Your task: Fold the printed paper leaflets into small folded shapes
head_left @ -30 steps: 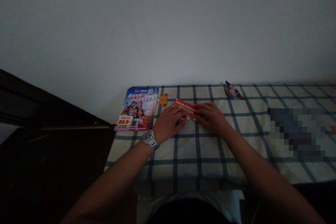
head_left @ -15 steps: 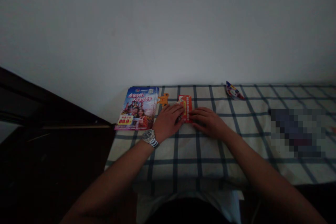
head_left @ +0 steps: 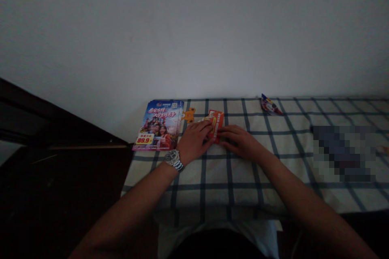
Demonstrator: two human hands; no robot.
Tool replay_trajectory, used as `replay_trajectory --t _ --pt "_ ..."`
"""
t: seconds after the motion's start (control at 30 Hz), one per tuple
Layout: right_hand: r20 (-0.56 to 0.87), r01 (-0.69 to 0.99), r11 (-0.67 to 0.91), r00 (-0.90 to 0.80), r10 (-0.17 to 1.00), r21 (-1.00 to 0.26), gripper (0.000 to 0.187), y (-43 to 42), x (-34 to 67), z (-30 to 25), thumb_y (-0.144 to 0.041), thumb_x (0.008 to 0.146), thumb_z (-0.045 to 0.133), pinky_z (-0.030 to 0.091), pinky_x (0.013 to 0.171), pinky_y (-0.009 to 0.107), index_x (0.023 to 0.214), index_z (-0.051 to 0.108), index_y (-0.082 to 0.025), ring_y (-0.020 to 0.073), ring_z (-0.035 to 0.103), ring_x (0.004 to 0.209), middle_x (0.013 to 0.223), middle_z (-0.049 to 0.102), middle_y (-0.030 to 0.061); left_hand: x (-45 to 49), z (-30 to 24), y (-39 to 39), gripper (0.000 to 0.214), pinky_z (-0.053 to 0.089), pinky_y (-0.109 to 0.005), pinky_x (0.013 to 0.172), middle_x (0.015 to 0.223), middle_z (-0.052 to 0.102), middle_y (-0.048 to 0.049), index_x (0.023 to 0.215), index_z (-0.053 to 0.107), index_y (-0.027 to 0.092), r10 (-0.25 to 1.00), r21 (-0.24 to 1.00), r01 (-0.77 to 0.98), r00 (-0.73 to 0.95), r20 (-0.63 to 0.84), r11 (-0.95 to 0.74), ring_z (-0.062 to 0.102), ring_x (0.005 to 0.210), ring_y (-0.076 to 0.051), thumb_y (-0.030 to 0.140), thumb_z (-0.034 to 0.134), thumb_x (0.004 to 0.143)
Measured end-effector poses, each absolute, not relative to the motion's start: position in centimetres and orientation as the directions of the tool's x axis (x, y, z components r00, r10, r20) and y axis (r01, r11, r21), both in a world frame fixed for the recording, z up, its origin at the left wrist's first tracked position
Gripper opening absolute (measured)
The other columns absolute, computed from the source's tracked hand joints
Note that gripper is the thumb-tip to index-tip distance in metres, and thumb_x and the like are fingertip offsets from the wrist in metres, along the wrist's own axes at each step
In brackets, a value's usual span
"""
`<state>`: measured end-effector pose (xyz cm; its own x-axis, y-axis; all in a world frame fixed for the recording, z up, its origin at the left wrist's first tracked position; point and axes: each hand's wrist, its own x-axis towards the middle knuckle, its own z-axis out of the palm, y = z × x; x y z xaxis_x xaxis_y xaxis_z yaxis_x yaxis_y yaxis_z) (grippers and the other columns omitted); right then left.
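A small folded red leaflet (head_left: 221,119) with white and yellow print lies on the checked cloth between my hands, its top leaning a little to the right. My left hand (head_left: 196,138), with a metal-band watch (head_left: 174,159) on the wrist, has its fingers closed over the leaflet's left side. At the lower right edge, my right hand (head_left: 240,141) pinches the leaflet with bent fingers. Both hands cover its lower part. Left of them lies a stack of blue and pink flyers (head_left: 159,125), and an orange cartoon bear figure (head_left: 189,115) shows just beside the stack.
A blue-checked cloth (head_left: 243,178) covers the table against a plain wall (head_left: 212,32). Toward the back right lies a crumpled blue and red wrapper (head_left: 270,105). A blurred-out dark object (head_left: 343,151) is at the right. Dark floor (head_left: 75,186) lies beyond the table's left edge.
The leaflet has turned slightly, its top edge shifting to the right. Both hands stay on it in nearly the same place.
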<state>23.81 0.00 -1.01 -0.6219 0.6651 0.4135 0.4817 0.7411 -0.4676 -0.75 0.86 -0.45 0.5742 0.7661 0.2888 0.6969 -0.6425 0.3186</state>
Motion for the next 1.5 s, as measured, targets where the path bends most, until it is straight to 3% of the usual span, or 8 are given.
replay_trajectory --t 0.2,0.63,0.93,1.5 --pt "0.443 0.551 0.714 -0.560 0.700 -0.432 0.031 0.34 24.48 -1.10 -0.027 0.098 0.062 0.052 0.108 0.053 0.129 0.066 -0.025 0.0284 0.061 0.127 0.131 0.069 0.0117 -0.53 -0.21 0.73 0.041 0.038 -0.051 0.120 0.144 0.054 -0.0114 0.131 0.058 0.021 0.735 0.354 0.644 0.608 0.302 -0.678 0.051 0.134 -0.029 0.040 0.063 0.095" --pt "0.416 0.563 0.726 -0.595 0.688 -0.395 0.031 0.48 24.68 -1.56 -0.028 0.098 0.062 0.052 0.110 0.050 0.129 0.066 -0.026 0.0275 0.061 0.129 0.136 0.067 0.0096 -0.47 -0.56 0.83 0.046 0.027 -0.049 0.127 0.147 0.053 -0.0089 0.136 0.055 0.022 0.672 0.366 0.571 0.685 0.282 -0.735 0.049 0.138 -0.026 0.038 0.066 0.094" --pt "0.444 0.587 0.725 -0.575 0.687 -0.361 0.026 0.58 24.77 -1.74 -0.029 0.097 0.064 0.054 0.105 0.052 0.122 0.071 -0.026 0.0292 0.063 0.123 0.133 0.068 0.0099 -0.71 0.35 0.44 0.039 0.038 -0.054 0.109 0.138 0.061 -0.0065 0.130 0.063 0.028 0.752 0.292 0.694 0.596 0.280 -0.658 0.053 0.127 -0.031 0.045 0.064 0.095" --pt "0.431 0.581 0.723 -0.581 0.690 -0.374 0.020 0.33 24.60 -1.30 -0.029 0.097 0.064 0.057 0.096 0.050 0.113 0.074 -0.027 0.0284 0.066 0.114 0.122 0.070 0.0105 -0.98 0.19 0.85 0.039 0.037 -0.050 0.108 0.141 0.062 -0.0047 0.132 0.061 0.029 0.735 0.305 0.669 0.624 0.264 -0.678 0.057 0.126 -0.027 0.042 0.065 0.095"
